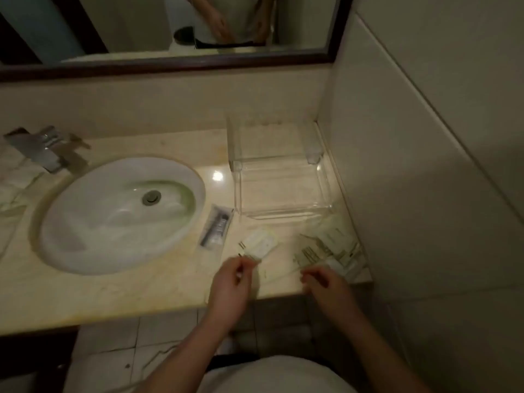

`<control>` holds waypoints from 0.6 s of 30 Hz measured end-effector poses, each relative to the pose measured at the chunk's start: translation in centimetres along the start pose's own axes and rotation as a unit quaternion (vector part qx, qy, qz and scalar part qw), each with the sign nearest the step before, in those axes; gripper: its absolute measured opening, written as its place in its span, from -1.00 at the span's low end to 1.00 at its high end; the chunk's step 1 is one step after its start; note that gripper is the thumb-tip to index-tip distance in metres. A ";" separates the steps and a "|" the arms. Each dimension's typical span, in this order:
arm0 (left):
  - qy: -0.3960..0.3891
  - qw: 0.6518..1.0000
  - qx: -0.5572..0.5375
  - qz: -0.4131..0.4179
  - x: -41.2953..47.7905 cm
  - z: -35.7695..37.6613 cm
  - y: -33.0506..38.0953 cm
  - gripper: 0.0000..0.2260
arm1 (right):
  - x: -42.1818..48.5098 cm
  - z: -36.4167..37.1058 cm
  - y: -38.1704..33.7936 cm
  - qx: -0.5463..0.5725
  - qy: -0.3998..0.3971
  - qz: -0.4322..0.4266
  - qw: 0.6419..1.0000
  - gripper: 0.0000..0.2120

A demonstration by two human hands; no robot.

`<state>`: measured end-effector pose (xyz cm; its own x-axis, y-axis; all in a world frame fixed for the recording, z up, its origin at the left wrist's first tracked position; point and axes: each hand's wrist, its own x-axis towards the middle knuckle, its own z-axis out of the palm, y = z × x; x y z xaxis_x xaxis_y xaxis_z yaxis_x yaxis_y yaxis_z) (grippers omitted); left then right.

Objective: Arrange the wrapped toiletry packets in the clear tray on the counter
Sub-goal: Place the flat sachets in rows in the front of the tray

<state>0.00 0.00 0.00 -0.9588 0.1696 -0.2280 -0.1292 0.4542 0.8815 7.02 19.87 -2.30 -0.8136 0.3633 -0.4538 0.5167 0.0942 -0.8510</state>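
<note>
The left hand (230, 275) has its fingers (241, 268) pinched on the near corner of a small white packet (259, 243), which lies flat on the bench (113, 293) just beyond the fingertips; the grip looks light, the sort that picks a thin wrapper up by its edge. The right hand (321, 280) is curled, its fingers (309, 275) bent inward at the near edge of a loose pile of pale green packets (326, 248); whether they have hold of a wrapper or are only touching it I cannot tell, as the picture is dim and soft there. A little beyond the left fingers and to their left lies a long clear-wrapped packet (217, 228) with something dark inside, set beside the rim of the sink (122, 214). Farther out from both hands stands the clear tray (283, 214), pushed toward the corner by the wall, with nothing in it that I can see; behind it is a taller clear box (272, 140). All the packets are outside the tray, so the arranging looks barely begun, and the packets sit close to the bench edge, handy for lifting forward into it.
</note>
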 end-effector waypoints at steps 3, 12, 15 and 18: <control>0.055 0.973 0.194 0.113 3.7 1.1 0.8 -0.81 | 1.7 -0.9 -1.1 -0.077 0.142 -0.050 0.986 -0.87; -0.057 0.895 0.441 0.046 8.8 3.4 1.8 -0.57 | 5.4 -4.0 -4.0 -0.333 0.205 -0.018 0.920 -0.42; -0.077 0.903 0.420 0.052 9.9 2.6 1.1 -0.66 | 6.1 -3.8 -3.9 -0.359 0.190 -0.006 0.914 -0.38; -0.101 0.902 0.416 0.063 10.4 2.3 0.8 -0.64 | 6.4 -3.8 -3.8 -0.390 0.188 0.003 0.902 -0.38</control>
<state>-9.45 4.14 -2.58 -0.8758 0.3842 -0.2922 0.2933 0.9044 0.3101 0.82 25.36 -0.96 -0.7388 0.6398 -0.2116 0.6695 0.6611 -0.3386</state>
